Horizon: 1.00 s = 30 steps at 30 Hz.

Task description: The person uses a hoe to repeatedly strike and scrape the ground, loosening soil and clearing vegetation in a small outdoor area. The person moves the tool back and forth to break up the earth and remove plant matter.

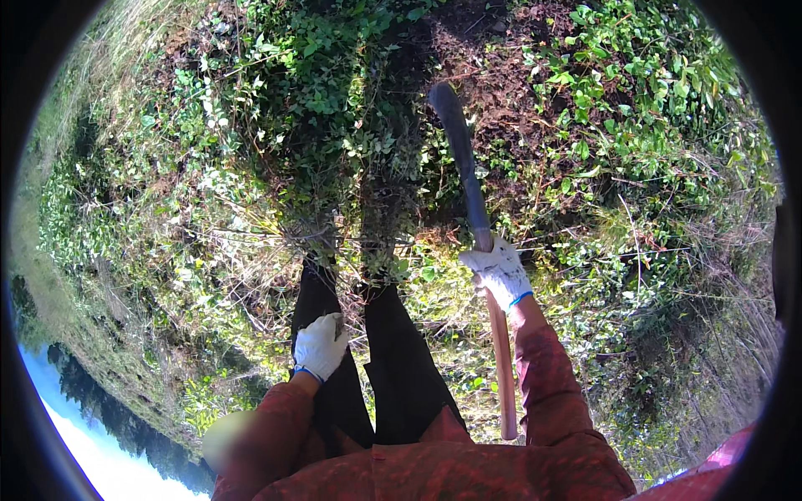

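My right hand (pixel 498 266), in a white work glove with a blue cuff and dirt stains, grips a long-handled tool around the middle. The tool's bare wooden handle (pixel 501 369) runs down beside my right forearm. Its dark, slim upper part (pixel 462 150) points away from me and bends left at the tip; blur leaves its exact kind unclear. Over my left trouser leg, my gloved left hand (pixel 321 347) is curled closed, with a grey patch near the fingers and no held object visible. Leafy vines (pixel 319 144) and dry stems hide my feet and lower legs.
Dense green ground cover (pixel 626 125) spreads on both sides. Bare brown soil (pixel 514 87) shows ahead to the right. Dry twigs (pixel 636 238) stick out at the right. At lower left are dark trees (pixel 106 407) and sky. Red checked cloth (pixel 714 466) shows at lower right.
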Each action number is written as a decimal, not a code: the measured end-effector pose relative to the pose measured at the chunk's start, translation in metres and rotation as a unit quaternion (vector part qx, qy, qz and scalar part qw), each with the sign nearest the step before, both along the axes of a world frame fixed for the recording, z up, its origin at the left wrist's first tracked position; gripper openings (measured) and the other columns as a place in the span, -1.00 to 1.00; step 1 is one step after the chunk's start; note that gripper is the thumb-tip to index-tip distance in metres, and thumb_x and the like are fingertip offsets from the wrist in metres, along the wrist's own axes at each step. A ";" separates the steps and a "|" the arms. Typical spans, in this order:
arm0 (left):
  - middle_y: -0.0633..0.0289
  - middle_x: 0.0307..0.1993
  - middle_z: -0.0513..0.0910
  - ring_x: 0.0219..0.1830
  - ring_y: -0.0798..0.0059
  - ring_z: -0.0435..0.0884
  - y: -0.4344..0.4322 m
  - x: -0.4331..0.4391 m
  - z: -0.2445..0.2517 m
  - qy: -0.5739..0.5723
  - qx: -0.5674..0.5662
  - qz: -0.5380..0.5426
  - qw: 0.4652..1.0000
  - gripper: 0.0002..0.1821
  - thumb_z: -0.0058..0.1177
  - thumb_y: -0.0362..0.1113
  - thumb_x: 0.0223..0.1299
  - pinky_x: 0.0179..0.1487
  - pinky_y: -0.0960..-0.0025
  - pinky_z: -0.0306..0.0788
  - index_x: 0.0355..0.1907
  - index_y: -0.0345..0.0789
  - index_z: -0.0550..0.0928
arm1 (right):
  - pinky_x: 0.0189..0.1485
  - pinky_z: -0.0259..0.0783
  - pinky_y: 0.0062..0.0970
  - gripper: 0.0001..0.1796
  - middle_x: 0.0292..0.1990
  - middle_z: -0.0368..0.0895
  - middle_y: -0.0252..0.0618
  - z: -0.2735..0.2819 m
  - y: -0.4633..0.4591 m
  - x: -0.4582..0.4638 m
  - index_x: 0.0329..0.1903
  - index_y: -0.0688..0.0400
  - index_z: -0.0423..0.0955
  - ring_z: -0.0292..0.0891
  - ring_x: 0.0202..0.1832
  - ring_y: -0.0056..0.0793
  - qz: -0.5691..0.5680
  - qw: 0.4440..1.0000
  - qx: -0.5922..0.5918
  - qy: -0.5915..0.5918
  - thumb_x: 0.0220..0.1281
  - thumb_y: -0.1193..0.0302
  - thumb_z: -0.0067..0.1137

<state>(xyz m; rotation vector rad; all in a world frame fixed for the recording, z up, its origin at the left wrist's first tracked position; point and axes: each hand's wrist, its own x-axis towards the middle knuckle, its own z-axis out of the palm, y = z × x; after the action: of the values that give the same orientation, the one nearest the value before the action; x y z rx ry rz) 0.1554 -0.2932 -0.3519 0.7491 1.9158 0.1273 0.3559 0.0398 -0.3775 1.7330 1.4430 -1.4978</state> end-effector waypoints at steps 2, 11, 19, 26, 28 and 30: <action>0.08 -0.25 0.72 -0.20 0.02 0.72 -0.008 0.000 0.002 0.004 -0.003 -0.012 1.000 -0.68 0.19 -0.11 0.23 -0.07 -0.01 0.57 -0.02 -0.20 0.69 | -0.63 0.36 -0.39 -0.73 -0.56 0.37 -0.30 -0.002 0.036 -0.063 -0.10 0.14 0.39 0.40 -0.65 -0.37 -0.072 0.996 0.039 0.042 0.29 0.38 0.30; 0.07 -0.25 0.73 -0.22 0.01 0.72 0.019 -0.002 -0.009 -0.030 0.060 -0.013 0.998 -0.72 0.17 -0.14 0.24 -0.11 0.02 0.59 -0.07 -0.21 0.69 | -0.38 0.46 -0.14 -0.81 -0.56 0.53 -0.26 -0.177 -0.012 0.072 -0.34 -0.04 0.53 0.55 -0.49 -0.22 0.633 0.772 0.062 0.006 0.32 0.18 0.06; 0.06 -0.22 0.74 -0.17 0.02 0.73 -0.007 -0.016 0.005 -0.006 0.013 0.042 0.999 -0.72 0.18 -0.14 0.24 -0.08 0.05 0.59 -0.09 -0.23 0.71 | -0.66 0.28 -0.41 -0.67 -0.56 0.38 -0.35 0.014 -0.022 -0.063 -0.15 0.08 0.27 0.31 -0.68 -0.54 -0.132 0.971 -0.202 -0.001 0.32 0.40 0.33; 0.09 -0.26 0.73 -0.21 0.05 0.73 0.005 -0.014 -0.007 -0.019 0.040 0.027 0.999 -0.73 0.17 -0.12 0.27 -0.10 0.03 0.58 -0.08 -0.19 0.71 | -0.58 0.37 -0.35 -0.75 -0.64 0.45 -0.35 -0.105 0.053 -0.120 -0.44 0.06 0.39 0.40 -0.65 -0.43 -0.174 0.976 -0.124 0.048 0.37 0.37 0.22; 0.09 -0.26 0.73 -0.20 0.05 0.73 0.002 -0.013 -0.008 -0.014 0.027 0.034 0.999 -0.73 0.17 -0.12 0.26 -0.10 0.03 0.58 -0.08 -0.19 0.71 | -0.50 0.49 -0.26 -0.83 -0.57 0.57 -0.25 -0.108 -0.001 -0.146 -0.37 0.14 0.45 0.52 -0.59 -0.36 -0.064 0.961 -0.249 0.107 0.37 0.39 0.15; 0.09 -0.25 0.74 -0.19 0.06 0.73 -0.004 -0.011 -0.002 -0.009 0.002 0.018 1.000 -0.73 0.17 -0.13 0.25 -0.10 0.03 0.58 -0.07 -0.19 0.71 | -0.45 0.55 -0.26 -0.84 -0.56 0.57 -0.21 -0.070 -0.071 -0.170 -0.34 0.19 0.43 0.56 -0.56 -0.32 -0.149 0.955 -0.254 0.044 0.37 0.39 0.08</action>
<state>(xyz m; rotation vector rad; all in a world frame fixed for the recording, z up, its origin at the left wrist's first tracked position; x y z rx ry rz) 0.1440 -0.2975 -0.3542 0.7133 1.9129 0.1595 0.1855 -0.0312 -0.4476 1.6136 0.7460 -1.9159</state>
